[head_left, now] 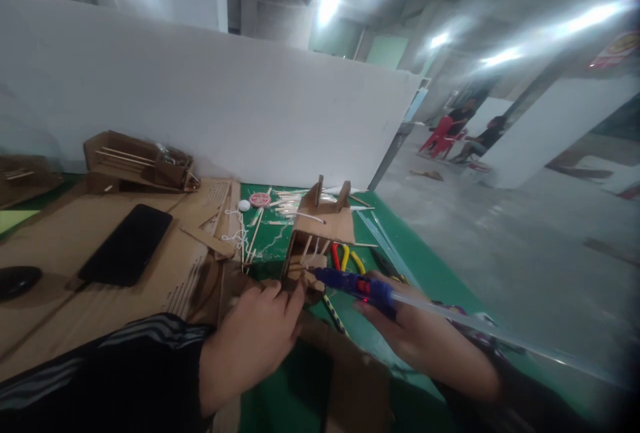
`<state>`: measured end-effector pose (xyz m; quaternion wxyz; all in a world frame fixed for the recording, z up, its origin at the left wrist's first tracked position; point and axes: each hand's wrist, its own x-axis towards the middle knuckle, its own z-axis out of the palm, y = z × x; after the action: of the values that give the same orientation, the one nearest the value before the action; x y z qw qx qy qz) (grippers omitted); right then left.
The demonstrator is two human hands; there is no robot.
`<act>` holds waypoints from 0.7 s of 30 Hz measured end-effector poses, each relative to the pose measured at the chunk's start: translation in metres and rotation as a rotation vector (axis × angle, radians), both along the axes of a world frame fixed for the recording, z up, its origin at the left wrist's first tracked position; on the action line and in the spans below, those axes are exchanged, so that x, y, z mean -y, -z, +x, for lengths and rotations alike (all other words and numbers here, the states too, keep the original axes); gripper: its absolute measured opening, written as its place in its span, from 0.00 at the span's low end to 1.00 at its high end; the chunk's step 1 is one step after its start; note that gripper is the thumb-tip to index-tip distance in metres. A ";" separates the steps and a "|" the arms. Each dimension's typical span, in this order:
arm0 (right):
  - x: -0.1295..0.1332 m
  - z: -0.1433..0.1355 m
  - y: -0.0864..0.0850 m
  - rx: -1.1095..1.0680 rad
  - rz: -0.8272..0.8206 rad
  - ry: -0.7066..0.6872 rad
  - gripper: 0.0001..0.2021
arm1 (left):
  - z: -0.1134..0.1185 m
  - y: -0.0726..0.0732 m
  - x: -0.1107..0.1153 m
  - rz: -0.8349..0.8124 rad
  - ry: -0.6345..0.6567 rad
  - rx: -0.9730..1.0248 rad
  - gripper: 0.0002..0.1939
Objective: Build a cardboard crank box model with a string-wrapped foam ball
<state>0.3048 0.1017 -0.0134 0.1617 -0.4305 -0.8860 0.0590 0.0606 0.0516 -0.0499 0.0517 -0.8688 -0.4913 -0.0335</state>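
Here the green table (425, 246) is carrying a cardboard model (320, 233) at mid-bench. Left hand (255, 339) is pinching its near edge, fingers closed on the card — steadying it. Right hand (415, 339) is gripping a blue glue gun (355, 284), nozzle touching the joint.

The right hand (400, 329) is partly hidden behind the glue gun (357, 287); the nozzle's contact with the cardboard model (320, 233) — too blurred to tell.
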 end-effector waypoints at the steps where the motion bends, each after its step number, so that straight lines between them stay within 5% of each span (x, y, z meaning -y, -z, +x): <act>1: 0.001 0.000 0.000 -0.008 0.002 0.008 0.16 | 0.000 0.001 0.000 -0.001 0.002 -0.002 0.29; 21: -0.002 0.000 -0.001 -0.065 -0.102 0.031 0.16 | 0.000 0.000 -0.002 -0.004 0.002 -0.019 0.30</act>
<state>0.3050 0.1032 -0.0123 0.1692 -0.4497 -0.8694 0.1154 0.0608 0.0532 -0.0495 0.0545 -0.8696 -0.4901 -0.0244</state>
